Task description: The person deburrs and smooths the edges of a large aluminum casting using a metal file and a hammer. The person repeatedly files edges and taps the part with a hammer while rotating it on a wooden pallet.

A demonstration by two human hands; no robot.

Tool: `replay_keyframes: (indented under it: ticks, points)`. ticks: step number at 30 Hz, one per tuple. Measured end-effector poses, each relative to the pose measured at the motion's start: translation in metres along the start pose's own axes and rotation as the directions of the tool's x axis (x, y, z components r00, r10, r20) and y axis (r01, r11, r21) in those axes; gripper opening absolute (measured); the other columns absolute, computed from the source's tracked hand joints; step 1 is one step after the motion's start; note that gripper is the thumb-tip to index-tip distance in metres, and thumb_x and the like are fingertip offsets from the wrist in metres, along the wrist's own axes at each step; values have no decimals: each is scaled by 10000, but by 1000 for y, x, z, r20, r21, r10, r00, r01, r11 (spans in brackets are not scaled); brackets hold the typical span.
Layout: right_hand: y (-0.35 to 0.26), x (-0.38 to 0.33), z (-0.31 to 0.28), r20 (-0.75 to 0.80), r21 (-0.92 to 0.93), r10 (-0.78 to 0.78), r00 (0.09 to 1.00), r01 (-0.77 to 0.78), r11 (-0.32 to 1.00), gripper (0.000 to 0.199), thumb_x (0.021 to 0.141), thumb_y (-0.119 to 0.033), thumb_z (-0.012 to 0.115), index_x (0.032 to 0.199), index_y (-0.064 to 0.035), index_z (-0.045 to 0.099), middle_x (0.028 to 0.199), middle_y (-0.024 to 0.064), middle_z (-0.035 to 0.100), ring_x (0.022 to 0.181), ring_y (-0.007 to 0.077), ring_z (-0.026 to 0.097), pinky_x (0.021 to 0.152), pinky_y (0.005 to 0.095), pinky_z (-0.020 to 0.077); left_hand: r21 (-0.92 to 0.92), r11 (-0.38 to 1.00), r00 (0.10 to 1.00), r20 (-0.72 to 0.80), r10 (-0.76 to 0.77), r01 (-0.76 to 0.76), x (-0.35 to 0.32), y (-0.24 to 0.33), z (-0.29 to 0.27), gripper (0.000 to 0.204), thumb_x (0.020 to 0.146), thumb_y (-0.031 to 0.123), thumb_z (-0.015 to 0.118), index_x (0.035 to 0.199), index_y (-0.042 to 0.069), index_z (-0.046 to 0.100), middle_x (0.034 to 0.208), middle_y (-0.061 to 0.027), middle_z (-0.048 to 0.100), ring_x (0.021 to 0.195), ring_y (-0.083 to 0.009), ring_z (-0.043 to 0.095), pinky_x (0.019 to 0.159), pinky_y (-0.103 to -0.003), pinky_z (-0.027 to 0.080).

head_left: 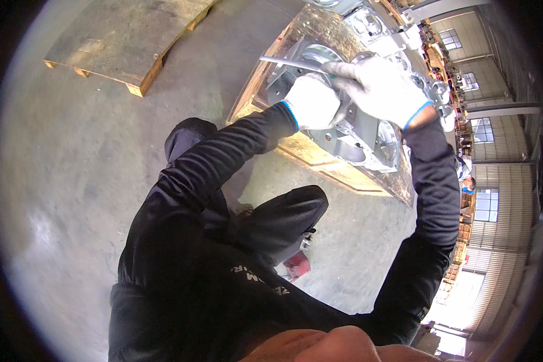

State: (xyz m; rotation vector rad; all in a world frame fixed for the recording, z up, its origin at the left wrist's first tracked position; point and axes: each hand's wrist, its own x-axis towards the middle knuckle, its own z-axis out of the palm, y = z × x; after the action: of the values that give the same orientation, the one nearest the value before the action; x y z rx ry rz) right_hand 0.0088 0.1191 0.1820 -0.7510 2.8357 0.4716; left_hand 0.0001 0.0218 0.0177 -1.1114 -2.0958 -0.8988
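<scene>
My right hand (385,87), in a white knit glove with a blue cuff, has its fingers closed on a slim grey metal bar (289,62). The bar points left over a large silver-grey metal casting (351,149) with round openings. Just left of it my left hand (312,102), gloved the same way, rests on or close above the casting. Its fingers are turned away and partly hidden, so I cannot make out whether they grip anything. Both hands cover the casting's middle. Beneath it is a worn wooden pallet or crate (311,151).
More silver castings (368,23) stand at the far end of the wooden top. A wooden pallet (120,45) lies on the concrete floor (84,169) at the far left. Near my knee is a red object (297,265). Another person (466,181) is far off at the right.
</scene>
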Motion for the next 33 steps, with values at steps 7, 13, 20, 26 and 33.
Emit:
replay_keyframes:
  ticks: [7,13,20,26,33]
  points:
    - [-10,-6,5,-209,-22,-218,953,218,976,374,980,-292,549,1311,-156,659,770,174,691,725,319,709,719,407,561,-73,996,998,-45,51,-54,-6,2,-6,302,906,361,607,929,69,680,815,-114,675,752,-318,660,731,-464,525]
    - [-24,-22,11,-214,76,-51,976,69,995,359,933,-260,602,1278,-197,681,902,162,707,842,342,698,731,421,554,62,987,981,-120,153,-146,-43,15,-14,427,945,403,596,1179,47,626,1129,-179,632,1105,-324,606,1059,-480,434]
    - [-35,-39,53,-374,-124,58,926,-111,986,342,961,-239,610,1296,-204,670,758,92,680,660,249,680,592,355,550,6,989,985,-87,151,-151,-72,2,-29,442,883,229,641,1265,10,596,1247,-215,596,1255,-362,542,1179,-487,341]
    - [-38,-31,77,-495,69,3,869,36,997,364,972,-262,571,1323,-199,648,796,128,690,698,315,681,644,408,550,89,990,991,81,105,-112,-78,-2,-26,446,865,219,646,1251,1,593,1306,-215,584,1316,-347,509,1203,-482,311]
    - [-50,-23,78,-487,86,54,872,-13,996,371,992,-302,557,1352,-236,618,748,104,664,669,283,681,601,389,551,84,991,989,111,96,-105,-77,-7,-28,356,868,204,637,1152,-8,667,1231,-196,647,1257,-332,569,1193,-478,322]
